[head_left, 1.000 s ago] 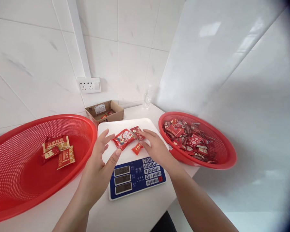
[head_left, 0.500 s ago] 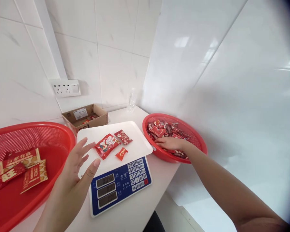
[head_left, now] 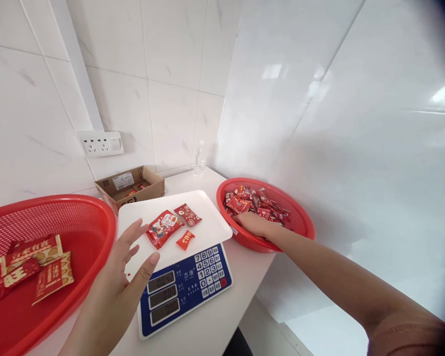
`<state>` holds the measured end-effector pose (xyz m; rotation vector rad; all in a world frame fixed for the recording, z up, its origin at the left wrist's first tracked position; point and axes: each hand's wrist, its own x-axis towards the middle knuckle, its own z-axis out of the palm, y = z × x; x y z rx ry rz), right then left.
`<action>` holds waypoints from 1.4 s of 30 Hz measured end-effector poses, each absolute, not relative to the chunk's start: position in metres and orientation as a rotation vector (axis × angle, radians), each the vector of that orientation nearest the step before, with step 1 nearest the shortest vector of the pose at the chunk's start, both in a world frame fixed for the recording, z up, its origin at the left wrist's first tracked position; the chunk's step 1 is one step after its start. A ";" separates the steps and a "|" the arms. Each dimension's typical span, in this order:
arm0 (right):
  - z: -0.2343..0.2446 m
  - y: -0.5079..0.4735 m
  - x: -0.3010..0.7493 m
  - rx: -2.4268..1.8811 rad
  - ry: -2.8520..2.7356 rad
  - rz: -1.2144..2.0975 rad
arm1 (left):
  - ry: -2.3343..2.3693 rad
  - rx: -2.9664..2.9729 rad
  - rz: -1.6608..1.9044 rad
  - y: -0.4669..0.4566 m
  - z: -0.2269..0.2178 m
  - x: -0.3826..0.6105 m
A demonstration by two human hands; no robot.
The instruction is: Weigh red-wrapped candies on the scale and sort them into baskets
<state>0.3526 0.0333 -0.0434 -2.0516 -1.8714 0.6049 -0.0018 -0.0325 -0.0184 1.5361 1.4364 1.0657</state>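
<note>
My right hand [head_left: 252, 223] reaches into the red basket [head_left: 304, 212] on the right, among many small red candy packets [head_left: 269, 200]; its fingertips are buried, so what they grip is hidden. Over the left edge of the white weighing tray [head_left: 211, 217], my left hand [head_left: 124, 267] hovers with fingers apart and nothing in it. On the tray lie a large red packet [head_left: 164, 229], a dark red patterned packet [head_left: 188, 214] and a small orange-red candy [head_left: 185, 240]. Below the tray is the scale's blue keypad and display panel [head_left: 187, 287].
A larger red basket [head_left: 109, 212] at the left holds several red and tan snack packets [head_left: 54, 274]. Behind the tray stand an open cardboard box [head_left: 152, 188] with a few red packets and a clear plastic bottle [head_left: 200, 160]. Tiled walls close off the back and right.
My right hand has pushed deeper among the packets in the right basket, its fingers now out of sight. My left hand stays spread by the tray. The view has tilted slightly.
</note>
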 end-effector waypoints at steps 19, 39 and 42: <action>0.000 -0.052 0.233 -0.964 -1.647 1.265 | 0.825 1.274 0.938 -0.055 -0.006 0.024; 0.006 -0.072 0.202 -0.946 -1.479 1.385 | 0.914 1.250 1.194 -0.073 0.012 0.010; 0.009 -0.074 0.197 -1.002 -1.544 1.263 | 0.872 1.265 1.125 -0.071 0.012 0.011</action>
